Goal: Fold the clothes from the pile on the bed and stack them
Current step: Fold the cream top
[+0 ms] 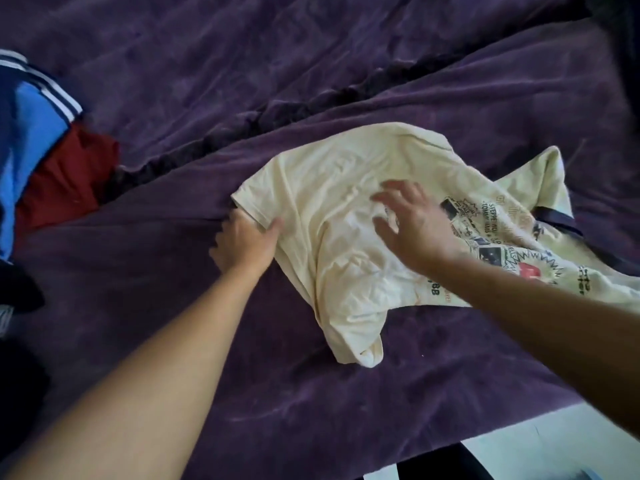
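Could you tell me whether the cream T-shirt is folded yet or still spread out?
Spread out, not folded: the cream T-shirt lies rumpled across the purple bedspread, left hand gripping its sleeve, right hand open over it.

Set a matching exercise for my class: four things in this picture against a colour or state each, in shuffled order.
Things:
1. T-shirt
2. blanket
3. left hand
4. right hand

Colour or state:
A. purple
B. open, fingers spread
C. cream
D. grips the T-shirt's edge

Pairs: 1-C, 2-A, 3-D, 4-B
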The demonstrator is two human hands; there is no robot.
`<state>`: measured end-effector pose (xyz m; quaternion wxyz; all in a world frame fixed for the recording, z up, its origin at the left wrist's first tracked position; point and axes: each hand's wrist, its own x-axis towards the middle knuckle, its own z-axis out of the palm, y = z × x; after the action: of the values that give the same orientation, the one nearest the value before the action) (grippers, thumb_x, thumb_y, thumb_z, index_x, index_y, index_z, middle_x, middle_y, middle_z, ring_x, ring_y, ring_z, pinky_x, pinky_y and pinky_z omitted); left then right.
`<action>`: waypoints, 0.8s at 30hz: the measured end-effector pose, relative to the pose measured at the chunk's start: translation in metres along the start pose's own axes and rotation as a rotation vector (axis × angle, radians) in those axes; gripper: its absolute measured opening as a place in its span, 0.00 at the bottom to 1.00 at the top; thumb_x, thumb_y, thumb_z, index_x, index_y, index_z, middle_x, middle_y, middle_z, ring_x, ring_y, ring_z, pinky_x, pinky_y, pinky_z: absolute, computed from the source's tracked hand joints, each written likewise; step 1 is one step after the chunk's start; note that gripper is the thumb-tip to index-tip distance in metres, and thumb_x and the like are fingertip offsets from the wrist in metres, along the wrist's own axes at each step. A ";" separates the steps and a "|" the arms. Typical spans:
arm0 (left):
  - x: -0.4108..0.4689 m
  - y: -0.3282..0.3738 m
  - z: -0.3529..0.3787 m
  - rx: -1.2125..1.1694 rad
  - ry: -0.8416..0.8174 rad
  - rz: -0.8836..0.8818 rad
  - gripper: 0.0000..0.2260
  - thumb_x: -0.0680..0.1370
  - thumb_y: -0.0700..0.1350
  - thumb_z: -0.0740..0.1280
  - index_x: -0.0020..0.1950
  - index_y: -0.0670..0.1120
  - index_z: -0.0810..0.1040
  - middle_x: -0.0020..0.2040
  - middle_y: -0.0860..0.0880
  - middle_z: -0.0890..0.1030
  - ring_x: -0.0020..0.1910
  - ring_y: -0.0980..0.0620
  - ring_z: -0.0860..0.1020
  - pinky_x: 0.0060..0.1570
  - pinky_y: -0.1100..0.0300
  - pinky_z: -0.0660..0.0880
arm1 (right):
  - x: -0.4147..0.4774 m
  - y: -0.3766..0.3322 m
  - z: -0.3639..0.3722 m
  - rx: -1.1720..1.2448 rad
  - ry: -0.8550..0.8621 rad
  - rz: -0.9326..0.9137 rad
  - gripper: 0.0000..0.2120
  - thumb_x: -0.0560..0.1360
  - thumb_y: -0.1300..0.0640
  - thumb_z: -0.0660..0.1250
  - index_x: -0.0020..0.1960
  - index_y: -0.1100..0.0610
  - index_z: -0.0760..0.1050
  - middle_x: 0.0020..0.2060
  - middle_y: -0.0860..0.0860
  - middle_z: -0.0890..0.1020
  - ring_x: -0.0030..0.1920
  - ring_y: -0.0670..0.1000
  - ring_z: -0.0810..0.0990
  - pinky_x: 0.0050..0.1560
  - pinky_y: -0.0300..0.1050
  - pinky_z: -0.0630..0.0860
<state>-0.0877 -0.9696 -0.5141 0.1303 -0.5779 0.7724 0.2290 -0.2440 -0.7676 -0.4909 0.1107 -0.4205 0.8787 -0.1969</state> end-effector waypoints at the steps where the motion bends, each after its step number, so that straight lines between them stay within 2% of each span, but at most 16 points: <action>1: -0.008 -0.003 0.009 -0.042 -0.006 0.002 0.32 0.70 0.65 0.67 0.65 0.45 0.66 0.63 0.43 0.75 0.62 0.39 0.72 0.60 0.43 0.66 | -0.022 -0.009 0.008 0.023 -0.035 -0.051 0.15 0.72 0.55 0.71 0.58 0.58 0.79 0.59 0.57 0.78 0.57 0.60 0.77 0.52 0.55 0.75; 5: -0.010 0.011 0.028 -0.142 0.034 0.102 0.27 0.74 0.48 0.69 0.70 0.51 0.62 0.59 0.44 0.79 0.58 0.39 0.75 0.60 0.47 0.66 | -0.082 -0.016 0.038 -0.025 -0.390 -0.033 0.26 0.70 0.42 0.70 0.65 0.50 0.74 0.67 0.52 0.73 0.67 0.56 0.70 0.60 0.54 0.70; 7: 0.005 0.017 0.022 -0.114 0.138 0.174 0.21 0.74 0.44 0.67 0.66 0.51 0.67 0.54 0.43 0.80 0.55 0.39 0.76 0.58 0.47 0.66 | -0.092 -0.006 0.043 -0.035 -0.451 -0.015 0.24 0.69 0.44 0.71 0.63 0.51 0.76 0.65 0.52 0.74 0.68 0.54 0.69 0.62 0.54 0.69; 10: 0.036 0.010 -0.006 -0.073 0.296 0.164 0.20 0.74 0.42 0.66 0.65 0.49 0.68 0.59 0.41 0.78 0.60 0.38 0.74 0.59 0.45 0.65 | -0.098 0.007 0.038 -0.036 -0.369 -0.016 0.21 0.70 0.46 0.72 0.60 0.53 0.78 0.61 0.53 0.78 0.65 0.55 0.74 0.60 0.53 0.70; 13: 0.042 -0.004 -0.028 -0.014 0.359 0.111 0.21 0.73 0.40 0.68 0.65 0.48 0.68 0.65 0.41 0.73 0.65 0.39 0.69 0.61 0.41 0.65 | -0.105 0.019 0.027 -0.048 -0.189 0.023 0.19 0.70 0.48 0.73 0.58 0.55 0.79 0.57 0.53 0.79 0.60 0.57 0.76 0.55 0.53 0.73; 17: -0.022 -0.013 -0.006 0.086 0.225 0.274 0.03 0.74 0.42 0.67 0.47 0.46 0.78 0.51 0.42 0.78 0.54 0.38 0.73 0.50 0.46 0.69 | -0.128 0.039 0.015 -0.097 -0.021 0.084 0.08 0.68 0.60 0.75 0.45 0.58 0.79 0.43 0.54 0.79 0.44 0.60 0.78 0.40 0.52 0.74; 18: -0.044 -0.017 0.006 0.124 0.165 0.275 0.04 0.75 0.45 0.66 0.45 0.46 0.79 0.49 0.43 0.79 0.53 0.39 0.73 0.48 0.47 0.68 | -0.135 0.042 0.014 -0.116 -0.016 0.069 0.08 0.66 0.61 0.76 0.42 0.58 0.78 0.41 0.54 0.78 0.42 0.60 0.78 0.38 0.52 0.75; 20: -0.084 -0.027 0.032 0.254 0.053 0.234 0.12 0.77 0.53 0.63 0.47 0.46 0.81 0.51 0.44 0.78 0.54 0.41 0.72 0.50 0.48 0.67 | -0.148 0.045 0.016 -0.150 -0.056 0.034 0.12 0.62 0.63 0.77 0.43 0.58 0.79 0.42 0.55 0.80 0.43 0.60 0.79 0.39 0.54 0.77; 22: -0.116 -0.037 0.057 0.347 0.015 0.287 0.20 0.76 0.59 0.62 0.52 0.43 0.80 0.57 0.43 0.77 0.57 0.41 0.72 0.52 0.47 0.67 | -0.153 0.049 0.022 -0.215 -0.191 0.029 0.22 0.60 0.60 0.77 0.53 0.59 0.79 0.51 0.57 0.80 0.54 0.62 0.78 0.49 0.57 0.77; 24: -0.142 -0.041 0.080 0.318 0.078 0.490 0.24 0.73 0.61 0.65 0.56 0.42 0.76 0.62 0.41 0.74 0.59 0.40 0.72 0.51 0.46 0.69 | -0.149 0.058 0.028 -0.250 -0.312 0.063 0.32 0.62 0.56 0.76 0.64 0.60 0.74 0.63 0.59 0.75 0.66 0.62 0.71 0.61 0.60 0.70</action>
<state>-0.0116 -0.8205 -0.5250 0.1304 -0.3548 0.9196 0.1072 -0.1818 -0.6255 -0.5377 0.1986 -0.4289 0.8811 -0.0150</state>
